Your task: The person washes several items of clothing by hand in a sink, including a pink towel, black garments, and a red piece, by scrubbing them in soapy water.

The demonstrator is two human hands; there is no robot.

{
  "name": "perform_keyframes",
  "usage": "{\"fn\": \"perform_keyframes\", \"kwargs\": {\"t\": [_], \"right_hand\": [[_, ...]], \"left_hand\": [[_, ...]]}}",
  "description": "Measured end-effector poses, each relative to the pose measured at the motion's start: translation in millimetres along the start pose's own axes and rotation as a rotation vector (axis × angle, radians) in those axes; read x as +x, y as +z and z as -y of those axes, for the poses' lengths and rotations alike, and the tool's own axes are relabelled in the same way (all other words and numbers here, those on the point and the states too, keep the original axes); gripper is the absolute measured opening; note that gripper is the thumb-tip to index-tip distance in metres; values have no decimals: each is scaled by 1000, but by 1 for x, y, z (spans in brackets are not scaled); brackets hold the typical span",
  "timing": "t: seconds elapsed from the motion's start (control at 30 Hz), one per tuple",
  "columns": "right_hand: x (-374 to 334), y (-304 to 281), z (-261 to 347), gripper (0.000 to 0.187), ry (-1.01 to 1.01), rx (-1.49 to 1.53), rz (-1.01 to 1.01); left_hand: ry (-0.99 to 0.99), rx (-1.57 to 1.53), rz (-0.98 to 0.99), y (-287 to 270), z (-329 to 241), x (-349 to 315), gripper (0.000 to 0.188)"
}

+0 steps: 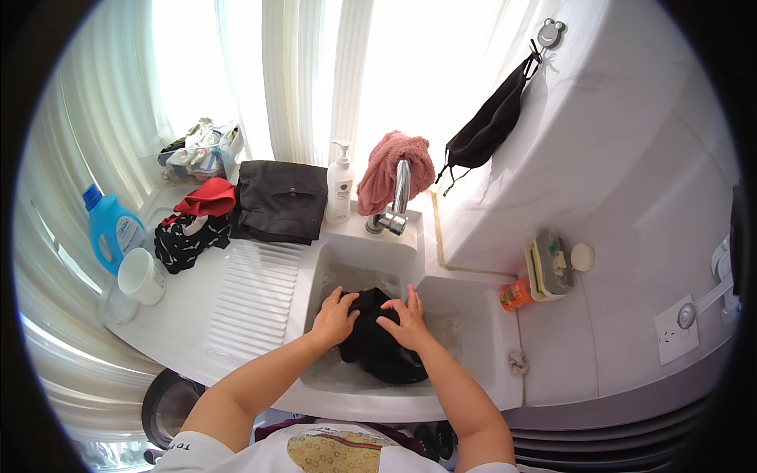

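A wet black garment (pixel 377 347) lies bunched in the white sink (pixel 311 303), partly in cloudy water. At its left upper side rests my left hand (pixel 336 318), fingers apart, touching the cloth. Over the right upper side is my right hand (pixel 408 319), its fingers spread and its thumb against the fabric. Neither hand is visibly closed around a fold. Beyond them stands a chrome faucet (pixel 398 197) with a pink towel (pixel 394 169) draped behind it.
Left of the basin is a ridged washboard (pixel 256 292). Around it sit a folded dark garment (pixel 280 201), red cloth (pixel 209 197), patterned black cloth (pixel 189 240), a white tub (pixel 142 276), a blue detergent bottle (pixel 114 229) and a pump bottle (pixel 340 185). An orange bottle (pixel 516 294) stands right.
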State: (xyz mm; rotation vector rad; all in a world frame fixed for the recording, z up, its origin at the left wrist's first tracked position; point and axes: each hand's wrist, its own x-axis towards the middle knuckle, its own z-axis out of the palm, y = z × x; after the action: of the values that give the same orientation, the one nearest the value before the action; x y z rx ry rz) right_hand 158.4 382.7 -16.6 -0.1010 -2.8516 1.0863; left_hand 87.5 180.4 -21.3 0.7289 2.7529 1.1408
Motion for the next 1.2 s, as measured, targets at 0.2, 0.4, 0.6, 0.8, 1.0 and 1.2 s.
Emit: {"fn": "perform_keyframes", "kwargs": {"t": [0.2, 0.4, 0.6, 0.8, 1.0, 1.2], "right_hand": [[-2, 61, 1, 123, 266, -591, 589], [11, 78, -19, 111, 219, -536, 601], [21, 96, -51, 89, 116, -475, 513], [27, 75, -56, 45, 287, -204, 169], [30, -25, 7, 18, 546, 697, -391], [29, -110, 117, 18, 302, 1022, -484]], "left_hand": [[-216, 636, 672, 69, 21, -5, 79], [-210, 644, 784, 90, 48, 12, 78], [-86, 727, 615, 78, 31, 15, 63], [-183, 386, 464, 48, 32, 38, 31], [-48, -313, 104, -59, -20, 46, 23], [240, -566, -166, -146, -96, 42, 23]]}}
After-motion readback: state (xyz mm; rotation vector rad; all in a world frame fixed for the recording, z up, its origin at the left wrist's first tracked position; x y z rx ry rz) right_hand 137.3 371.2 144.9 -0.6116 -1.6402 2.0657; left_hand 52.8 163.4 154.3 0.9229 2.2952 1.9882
